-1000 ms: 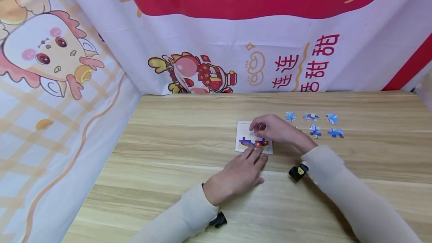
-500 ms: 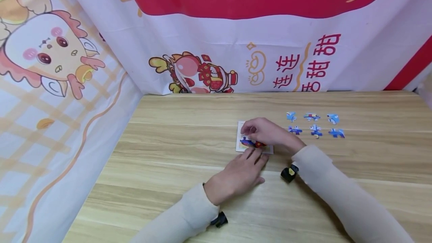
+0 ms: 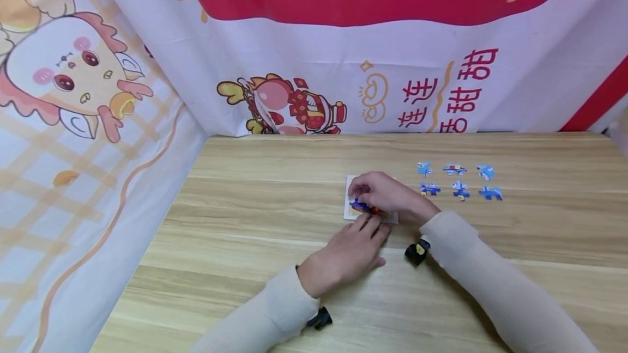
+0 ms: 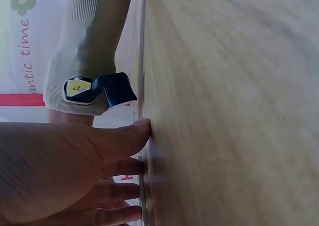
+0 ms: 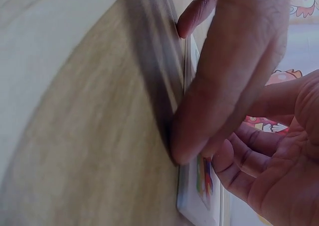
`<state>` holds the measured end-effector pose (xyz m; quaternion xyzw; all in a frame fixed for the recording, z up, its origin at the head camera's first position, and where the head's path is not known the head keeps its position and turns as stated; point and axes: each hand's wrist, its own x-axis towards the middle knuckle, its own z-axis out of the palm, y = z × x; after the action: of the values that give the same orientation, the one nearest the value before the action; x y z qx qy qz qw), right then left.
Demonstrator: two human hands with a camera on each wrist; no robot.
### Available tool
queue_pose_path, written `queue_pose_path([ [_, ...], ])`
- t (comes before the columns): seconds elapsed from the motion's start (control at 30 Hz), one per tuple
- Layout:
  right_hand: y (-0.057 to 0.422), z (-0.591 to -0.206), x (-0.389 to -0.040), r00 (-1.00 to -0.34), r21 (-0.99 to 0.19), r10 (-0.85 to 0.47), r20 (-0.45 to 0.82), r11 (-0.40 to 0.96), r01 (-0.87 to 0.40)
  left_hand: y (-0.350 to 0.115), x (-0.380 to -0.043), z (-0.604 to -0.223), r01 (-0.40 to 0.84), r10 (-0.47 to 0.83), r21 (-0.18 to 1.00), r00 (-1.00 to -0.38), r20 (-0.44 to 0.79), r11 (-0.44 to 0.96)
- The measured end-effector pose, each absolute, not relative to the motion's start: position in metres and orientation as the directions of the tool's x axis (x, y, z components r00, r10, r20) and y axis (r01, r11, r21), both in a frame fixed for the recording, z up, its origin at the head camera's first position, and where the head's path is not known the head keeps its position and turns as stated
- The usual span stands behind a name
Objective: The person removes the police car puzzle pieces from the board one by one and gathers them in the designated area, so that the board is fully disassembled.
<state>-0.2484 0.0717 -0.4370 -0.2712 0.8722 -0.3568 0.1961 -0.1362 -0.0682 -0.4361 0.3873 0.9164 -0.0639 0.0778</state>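
Observation:
In the head view a small white puzzle tray lies on the table, with dark blue and red jigsaw pieces along its near side. My left hand lies palm down, its extended fingertips resting on the tray's near edge. Above the tray, my right hand has bent fingers with their tips at the left part of the pieces. Left-hand fingers partly cover the right hand in the right wrist view, so whether it pinches a piece is hidden. The left wrist view shows the left hand beside the tabletop.
Several loose blue jigsaw pieces lie in two rows on the wooden table, right of the tray. A printed cloth hangs behind the table's far edge, and another stands at the left. Each wrist carries a black camera.
My right hand has moved left over the tray, toward the dark blue piece, and its wrist uncovers a loose piece. My left hand has stayed on the near edge.

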Motion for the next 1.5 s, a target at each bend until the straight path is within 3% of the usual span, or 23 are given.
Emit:
queue_pose_path([
  [0.93, 0.0675, -0.4382, -0.2523, -0.792, -0.742, -0.568, -0.224, 0.626, -0.239, -0.068, -0.1362, -0.4345, 0.702, 0.681, -0.032, -0.7, -0.213, 0.712],
  [1.5, 0.0666, -0.4381, -0.2509, -0.779, -0.737, -0.595, -0.2, 0.615, -0.281, -0.068, -0.1368, -0.4355, 0.709, 0.687, -0.05, -0.697, -0.204, 0.704],
])
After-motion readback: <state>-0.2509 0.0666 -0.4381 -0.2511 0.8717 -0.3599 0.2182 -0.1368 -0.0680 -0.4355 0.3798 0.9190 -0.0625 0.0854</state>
